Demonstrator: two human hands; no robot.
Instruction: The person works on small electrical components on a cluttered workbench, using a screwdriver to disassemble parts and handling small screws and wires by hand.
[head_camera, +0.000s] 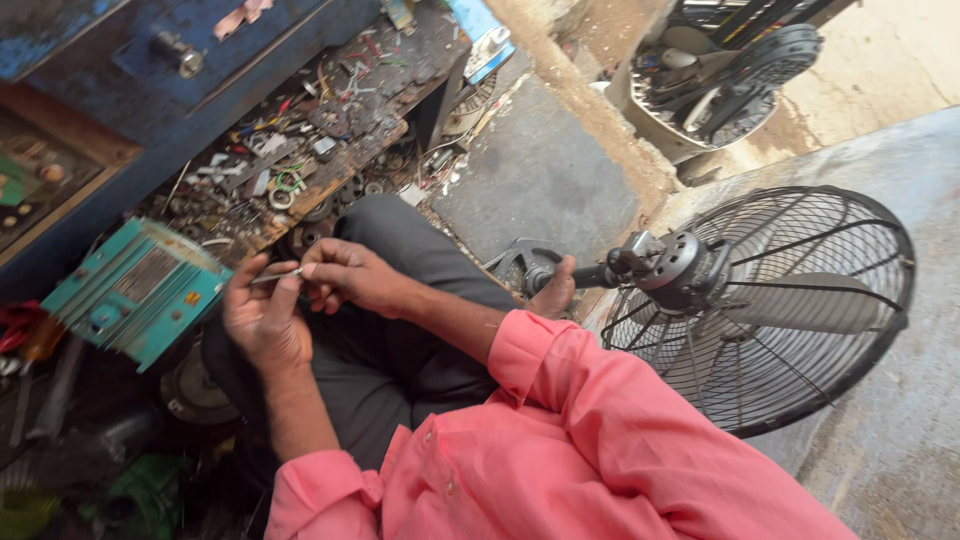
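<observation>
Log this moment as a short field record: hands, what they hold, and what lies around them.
left hand: pinches one end of a thin metal piece
right hand: fingertips on the other end of the same piece
position: both hands above the lap, over dark trousers
fan: black wire guard lying on the concrete floor, motor hub facing the person
teal metal box: beside the left hand
small parts tray: cluttered, beyond the hands
</observation>
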